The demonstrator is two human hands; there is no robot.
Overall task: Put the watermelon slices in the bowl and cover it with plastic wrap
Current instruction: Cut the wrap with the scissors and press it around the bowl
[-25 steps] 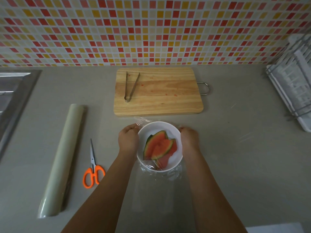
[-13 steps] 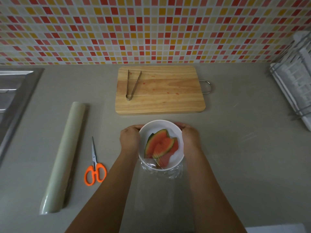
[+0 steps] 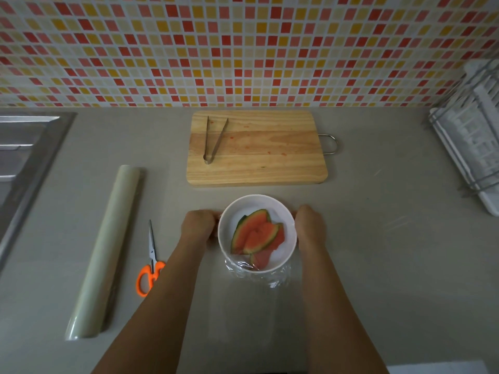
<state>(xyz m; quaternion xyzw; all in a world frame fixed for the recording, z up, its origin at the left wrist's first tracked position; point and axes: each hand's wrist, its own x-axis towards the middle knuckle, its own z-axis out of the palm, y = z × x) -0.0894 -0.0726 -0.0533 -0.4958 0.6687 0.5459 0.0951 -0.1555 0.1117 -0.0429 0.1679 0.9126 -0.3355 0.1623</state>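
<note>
Now the covering step. Watermelon slices [image 3: 256, 234] lie in the white bowl [image 3: 255, 198] on the worktop [image 3: 378, 238]. Left hand [image 3: 199, 225] and right hand [image 3: 309, 225] cup its sides, fingers curled. Plastic wrap [image 3: 259, 278] bunches at the near rim. Next, likely: press film down all round.

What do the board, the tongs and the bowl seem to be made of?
The board looks like wood, matte, with visible grain. The tongs look like metal, probably steel: grey, slightly shiny. The bowl is white and smooth, ceramic or plastic; I cannot tell which.
</note>
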